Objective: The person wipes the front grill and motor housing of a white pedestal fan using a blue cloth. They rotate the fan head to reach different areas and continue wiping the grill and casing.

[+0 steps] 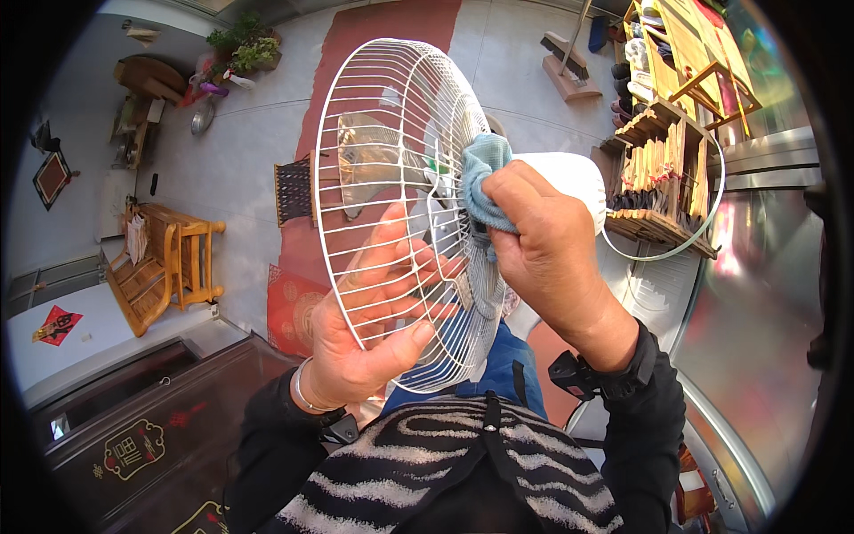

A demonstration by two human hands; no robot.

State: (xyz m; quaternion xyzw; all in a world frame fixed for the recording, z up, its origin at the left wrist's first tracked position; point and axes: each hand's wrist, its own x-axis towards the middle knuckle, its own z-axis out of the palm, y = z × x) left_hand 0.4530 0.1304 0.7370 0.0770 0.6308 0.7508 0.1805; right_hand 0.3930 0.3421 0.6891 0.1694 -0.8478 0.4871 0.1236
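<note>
A white wire guard (pixel 402 200) of an electric fan stands on edge before me. Its rim is between the thumb and fingers of my left hand (pixel 373 314), with the fingers seen through the wires. Pinched in my right hand (pixel 550 247), a light-blue cloth (pixel 486 177) presses against the guard's finely wired side. Behind the right hand shows the fan's white motor housing (pixel 567 177). Through the wires I see a translucent brownish fan blade (pixel 360 163). The fan's lower part is mostly hidden by the guard and my arms.
To the right are a wooden crate (pixel 660 177) of wooden pieces, a pale hoop or cord (pixel 719 193) and a shoe rack (pixel 674 40). A broom (pixel 567 57) stands beyond. At left are a wooden chair (pixel 160 260), potted plants (pixel 250 50) and a metal bowl (pixel 202 118).
</note>
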